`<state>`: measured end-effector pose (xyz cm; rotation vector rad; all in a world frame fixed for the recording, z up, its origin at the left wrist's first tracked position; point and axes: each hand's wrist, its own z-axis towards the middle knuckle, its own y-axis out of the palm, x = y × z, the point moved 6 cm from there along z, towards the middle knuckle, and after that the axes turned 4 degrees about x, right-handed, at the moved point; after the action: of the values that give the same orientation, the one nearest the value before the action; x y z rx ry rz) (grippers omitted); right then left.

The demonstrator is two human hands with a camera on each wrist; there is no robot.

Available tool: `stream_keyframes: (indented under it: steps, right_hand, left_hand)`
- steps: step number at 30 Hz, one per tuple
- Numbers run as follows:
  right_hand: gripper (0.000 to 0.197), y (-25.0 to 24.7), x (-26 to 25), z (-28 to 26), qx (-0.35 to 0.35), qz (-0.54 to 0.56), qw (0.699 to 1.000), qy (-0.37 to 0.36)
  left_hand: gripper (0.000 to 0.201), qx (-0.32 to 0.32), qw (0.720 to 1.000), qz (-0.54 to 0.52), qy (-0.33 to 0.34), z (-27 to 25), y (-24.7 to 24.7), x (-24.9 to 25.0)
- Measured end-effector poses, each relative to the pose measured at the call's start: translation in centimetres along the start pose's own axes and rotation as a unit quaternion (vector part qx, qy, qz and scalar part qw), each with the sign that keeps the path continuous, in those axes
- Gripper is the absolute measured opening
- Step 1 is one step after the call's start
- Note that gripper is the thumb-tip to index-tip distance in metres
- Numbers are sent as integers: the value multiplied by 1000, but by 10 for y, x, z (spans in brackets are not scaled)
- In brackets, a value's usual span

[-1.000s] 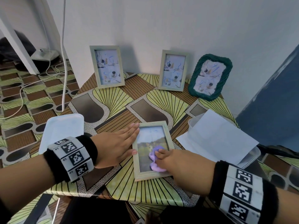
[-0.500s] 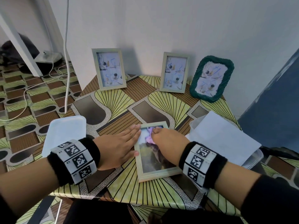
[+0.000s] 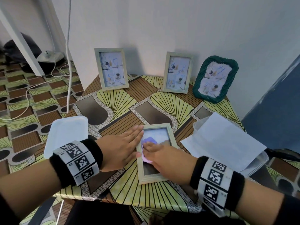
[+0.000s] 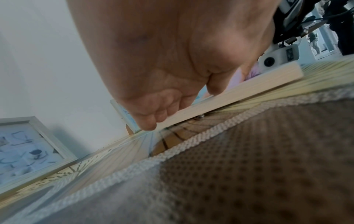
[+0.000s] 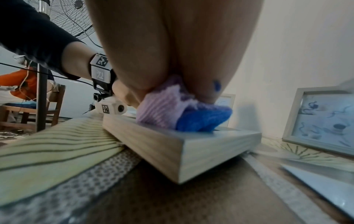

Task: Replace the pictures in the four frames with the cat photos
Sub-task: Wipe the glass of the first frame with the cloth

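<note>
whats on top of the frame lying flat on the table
A purple cloth lies on its glass under the right hand; the left hand rests flat along its left edge. Much of the photo underneath is covered.
</note>
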<state>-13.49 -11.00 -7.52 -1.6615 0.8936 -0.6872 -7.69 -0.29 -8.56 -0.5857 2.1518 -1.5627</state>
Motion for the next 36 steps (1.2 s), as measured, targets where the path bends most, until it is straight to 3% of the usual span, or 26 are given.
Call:
stream_keyframes:
  steps: [6,10,14,21,24,30,36]
  right_hand:
    - [42,-7,-6,-40,19,88,994,-54]
    - [18,-12,0,-49,-4,20,999,-42]
    - [20,-11,10,-45,-54,-33,998,12]
    - [13,-16,27,-15,-14,-42,996,75]
    - [20,-15,42,-1,-19,-3,993,116]
    - [3,-22,48,25,-22,-46,992,119]
    - [19,-31,44,27,-11,-44,990,134]
  left_hand:
    - [72,-2,1000,-3,-5,0,-1,-1]
    - [72,-2,1000,-9,-7,-1,-1,-1]
    - [73,-6,1000,-11,-11,0,0,-1]
    - [73,-5,1000,-12,-14,2,-1,-1]
    - [73,-1,1000,-12,-12,2,-1,-1]
    - [73,4,1000,-12,-5,3,2,-2]
    - [73,2,1000,-8,-2,2,2,-1]
